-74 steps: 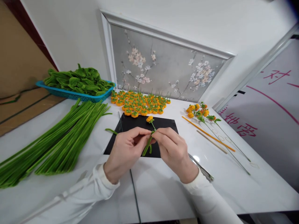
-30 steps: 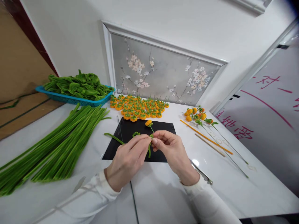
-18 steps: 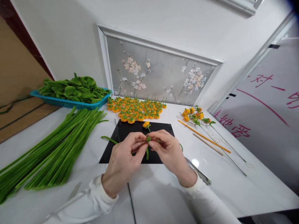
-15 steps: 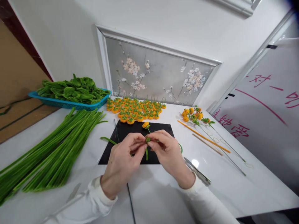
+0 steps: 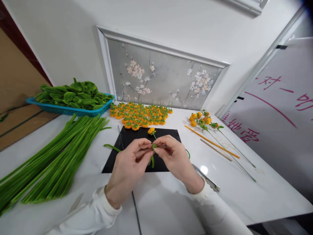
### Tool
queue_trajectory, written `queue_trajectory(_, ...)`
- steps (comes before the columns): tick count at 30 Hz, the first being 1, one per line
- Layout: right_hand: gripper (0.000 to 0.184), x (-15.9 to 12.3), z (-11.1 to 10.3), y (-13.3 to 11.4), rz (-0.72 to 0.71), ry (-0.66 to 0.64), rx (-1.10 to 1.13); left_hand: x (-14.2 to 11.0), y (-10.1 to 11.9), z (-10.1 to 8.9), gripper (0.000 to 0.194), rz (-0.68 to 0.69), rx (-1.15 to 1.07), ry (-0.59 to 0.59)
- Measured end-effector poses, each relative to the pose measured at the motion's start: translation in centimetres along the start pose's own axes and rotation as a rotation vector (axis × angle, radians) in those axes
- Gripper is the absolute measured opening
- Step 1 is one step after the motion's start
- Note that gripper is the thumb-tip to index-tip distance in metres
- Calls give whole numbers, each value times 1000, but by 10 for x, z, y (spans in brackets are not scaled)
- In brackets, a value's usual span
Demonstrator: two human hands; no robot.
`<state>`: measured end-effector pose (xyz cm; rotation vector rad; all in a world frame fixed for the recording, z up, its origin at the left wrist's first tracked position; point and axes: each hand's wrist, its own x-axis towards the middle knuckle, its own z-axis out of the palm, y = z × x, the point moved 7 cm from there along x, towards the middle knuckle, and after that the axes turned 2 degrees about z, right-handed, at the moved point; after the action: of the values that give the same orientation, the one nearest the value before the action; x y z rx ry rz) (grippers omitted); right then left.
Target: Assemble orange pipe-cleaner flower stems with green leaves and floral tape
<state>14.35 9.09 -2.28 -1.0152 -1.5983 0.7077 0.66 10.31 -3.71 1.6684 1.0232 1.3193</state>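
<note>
My left hand [image 5: 132, 163] and my right hand [image 5: 172, 158] meet over a black mat [image 5: 112, 163], fingertips pinched together on a small curled piece of green pipe cleaner [image 5: 154, 147]. Just beyond the fingertips is an orange pipe-cleaner flower [image 5: 151, 131] with green sepals; its thin stem runs down toward my right fingers. Whether the stem is gripped too is hidden. A green strip [image 5: 153, 161] shows beneath my hands, and another green pipe cleaner [image 5: 111, 147] lies across the mat's left edge. Below my left hand runs a thin dark green rod [image 5: 136, 210].
Long green pipe cleaners [image 5: 61, 156] lie at left, before a blue tray [image 5: 70, 111] of green leaves. Several orange flower heads [image 5: 140, 114] stand behind the mat. At right are finished stems [image 5: 201, 120], an orange strip [image 5: 212, 142], a beige stick [image 5: 216, 150] and a metal tool [image 5: 207, 179].
The view has shifted slightly. Both hands keep their pinch on the curled green piece, with only small finger movement.
</note>
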Motion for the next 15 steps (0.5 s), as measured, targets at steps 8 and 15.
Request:
queue_trajectory(8, 19, 2, -12, 10, 209, -14, 237, 5, 13, -2, 30, -52, -163, 26)
queue_trajectory(15, 15, 2, -3, 9, 203, -99, 256, -1, 9, 3, 40, 14, -77, -24)
